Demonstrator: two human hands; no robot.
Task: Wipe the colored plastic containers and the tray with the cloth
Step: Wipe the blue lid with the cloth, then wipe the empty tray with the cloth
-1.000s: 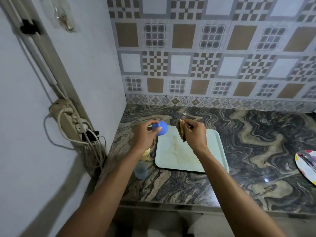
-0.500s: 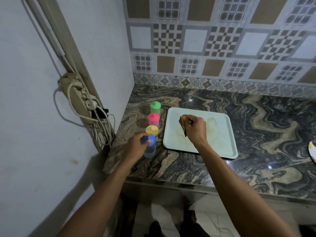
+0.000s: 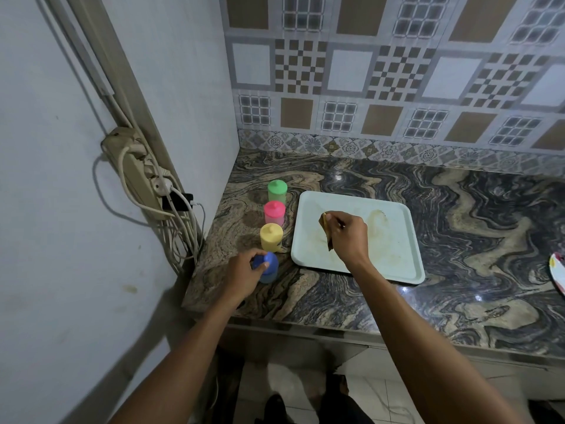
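Several small lidded containers stand in a row on the marble counter, left of the tray: green [image 3: 277, 191] at the back, then pink [image 3: 274, 212], yellow [image 3: 271, 237] and blue [image 3: 269, 268] nearest me. My left hand [image 3: 244, 272] grips the blue lid of the blue container, which stands on the counter. The pale tray [image 3: 394, 228] lies flat and shows brownish smears. Above its left half, my right hand [image 3: 347, 237] pinches a small folded brown cloth [image 3: 326, 231] that hangs down from my fingers.
A power strip [image 3: 137, 172] with plugs and hanging cables is fixed to the left wall beside the counter's corner. A colourful plate [image 3: 558, 270] pokes in at the right edge. The counter's front edge [image 3: 336, 324] runs below my arms.
The blue lid, held up in my left hand before, has come down onto the blue container at the front of the row. My right hand with the cloth stays over the tray.
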